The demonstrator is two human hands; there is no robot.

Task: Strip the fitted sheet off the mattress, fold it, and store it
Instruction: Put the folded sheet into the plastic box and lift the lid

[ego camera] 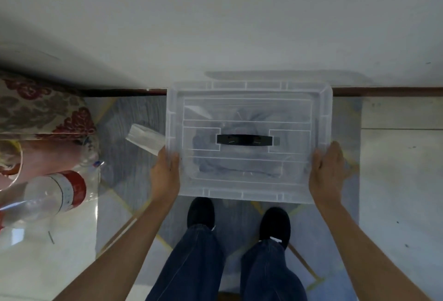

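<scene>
A clear plastic storage box (249, 89) stands on the floor against the white wall, its translucent lid with a black handle (244, 139) lying on top. Through the lid shows the folded blue-grey sheet (237, 164) inside. My left hand (166, 171) rests on the lid's left edge with its fingers over the rim. My right hand (327, 169) lies on the lid's right edge, fingers fairly straight along the side. How firmly either hand holds the lid cannot be made out.
A blue-grey rug with yellow lines (134, 137) lies under the box and my two black shoes (200, 212). A small white packet (146, 137) lies left of the box. At the left are a patterned cushion (43, 106) and clear plastic bottles (55, 193).
</scene>
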